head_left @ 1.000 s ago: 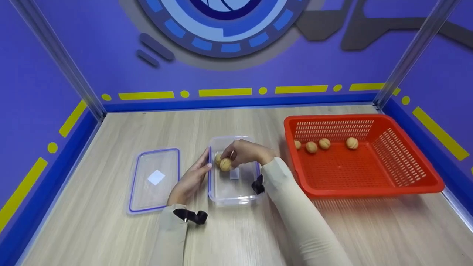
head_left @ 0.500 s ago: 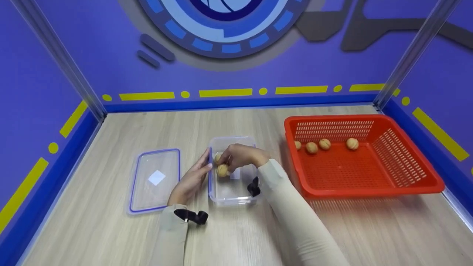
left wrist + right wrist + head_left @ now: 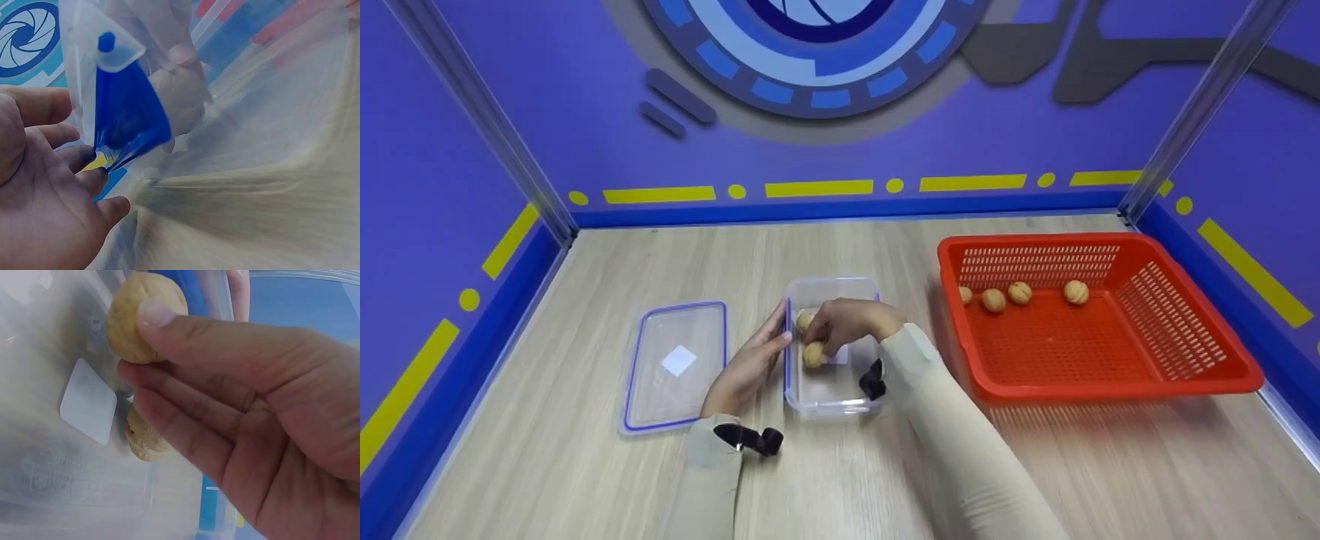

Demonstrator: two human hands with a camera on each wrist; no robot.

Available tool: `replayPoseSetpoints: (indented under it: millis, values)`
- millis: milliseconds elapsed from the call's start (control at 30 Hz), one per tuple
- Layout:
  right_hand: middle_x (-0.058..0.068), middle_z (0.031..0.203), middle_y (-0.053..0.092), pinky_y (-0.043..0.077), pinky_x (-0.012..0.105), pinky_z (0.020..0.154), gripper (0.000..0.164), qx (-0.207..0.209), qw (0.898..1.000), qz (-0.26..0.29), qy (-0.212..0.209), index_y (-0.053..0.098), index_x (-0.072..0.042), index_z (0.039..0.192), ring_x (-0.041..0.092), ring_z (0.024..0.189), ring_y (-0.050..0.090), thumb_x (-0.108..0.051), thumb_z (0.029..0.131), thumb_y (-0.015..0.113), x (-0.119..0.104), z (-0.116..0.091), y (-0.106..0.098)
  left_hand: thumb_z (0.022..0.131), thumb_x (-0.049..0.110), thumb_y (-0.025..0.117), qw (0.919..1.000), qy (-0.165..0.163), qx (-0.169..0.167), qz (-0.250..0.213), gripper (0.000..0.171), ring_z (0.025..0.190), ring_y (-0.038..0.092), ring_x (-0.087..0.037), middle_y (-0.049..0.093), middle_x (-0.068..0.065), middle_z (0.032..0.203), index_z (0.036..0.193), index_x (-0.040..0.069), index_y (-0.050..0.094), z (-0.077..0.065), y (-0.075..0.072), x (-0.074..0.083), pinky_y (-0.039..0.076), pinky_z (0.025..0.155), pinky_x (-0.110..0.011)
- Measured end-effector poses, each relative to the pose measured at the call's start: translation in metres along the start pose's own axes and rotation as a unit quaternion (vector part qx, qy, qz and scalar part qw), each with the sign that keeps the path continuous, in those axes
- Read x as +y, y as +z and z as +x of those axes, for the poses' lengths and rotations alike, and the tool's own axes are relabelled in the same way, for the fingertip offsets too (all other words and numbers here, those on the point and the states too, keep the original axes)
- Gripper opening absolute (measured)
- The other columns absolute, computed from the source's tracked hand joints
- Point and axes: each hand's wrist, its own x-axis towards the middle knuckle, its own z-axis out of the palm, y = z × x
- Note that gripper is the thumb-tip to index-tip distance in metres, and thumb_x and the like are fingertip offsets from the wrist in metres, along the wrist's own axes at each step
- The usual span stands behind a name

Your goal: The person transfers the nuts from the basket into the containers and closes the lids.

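Observation:
A clear plastic container (image 3: 840,409) with blue side clips stands in the middle of the table. Inside it, my right hand (image 3: 855,321) pinches a walnut (image 3: 813,355) between thumb and fingertips, near the left wall. A second walnut (image 3: 147,439) lies on the container floor, towards the far left corner and partly behind the fingers. My left hand (image 3: 746,367) rests against the container's left side with fingers extended. In the left wrist view, its fingertips touch a blue clip (image 3: 126,112) that hangs from the rim.
Left of the container lies its clear lid (image 3: 709,375) with a blue seal and a white label. A red slotted basket (image 3: 1080,388) stands at the right, with several walnuts (image 3: 1020,293) towards its back left. Purple walls surround the table at the back and sides.
My right hand has moved slightly towards me inside the container, bringing the pinched walnut nearer and away from the other one. The left hand stays in place.

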Motion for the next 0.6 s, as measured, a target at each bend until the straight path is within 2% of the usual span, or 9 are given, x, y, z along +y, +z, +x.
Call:
replayPoseSetpoints:
  millis: [133,300,400,600]
  values:
    - [0.003,0.112,0.070,0.051,0.033,0.093,0.037,-0.025,0.999,-0.008,0.030,0.071,-0.012,0.117,0.011,0.095,0.059,-0.014,0.080,0.078,-0.0006,0.0002,0.0019,0.101,0.010,0.039,1.0000,0.003,0.000,-0.001,0.063,0.150,-0.009,-0.023,-0.005,-0.009,0.163,0.155,0.011,0.006,0.0009,0.0001,-0.0008,-0.006,0.123,-0.040]
    - [0.005,0.117,0.069,0.049,0.035,0.100,0.038,-0.034,0.999,-0.010,0.035,0.071,-0.014,0.117,0.018,0.109,0.062,-0.010,0.080,0.077,0.0003,0.0009,0.0030,0.101,0.010,0.040,1.0000,0.004,0.001,0.003,0.064,0.150,-0.009,-0.024,-0.005,-0.009,0.163,0.155,0.011,0.006,0.0019,0.0001,-0.0009,-0.006,0.123,-0.041]
    - [0.005,0.118,0.069,0.049,0.035,0.100,0.038,-0.037,0.999,-0.008,0.034,0.071,-0.013,0.116,0.018,0.111,0.062,-0.008,0.079,0.077,0.0005,0.0012,0.0031,0.100,0.010,0.041,1.0000,0.002,0.006,0.005,0.064,0.150,-0.008,-0.024,-0.004,-0.009,0.163,0.155,0.011,0.007,0.0018,0.0002,0.0000,-0.005,0.123,-0.041]
    - [0.007,0.119,0.068,0.049,0.034,0.100,0.041,-0.052,0.998,-0.013,0.035,0.069,-0.013,0.120,0.019,0.112,0.061,-0.006,0.080,0.075,-0.0001,-0.0003,0.0012,0.100,0.006,0.039,0.9994,0.028,0.000,0.018,0.064,0.149,-0.009,-0.029,-0.004,-0.015,0.162,0.154,0.003,0.005,0.0014,0.0013,0.0029,-0.003,0.123,-0.043]
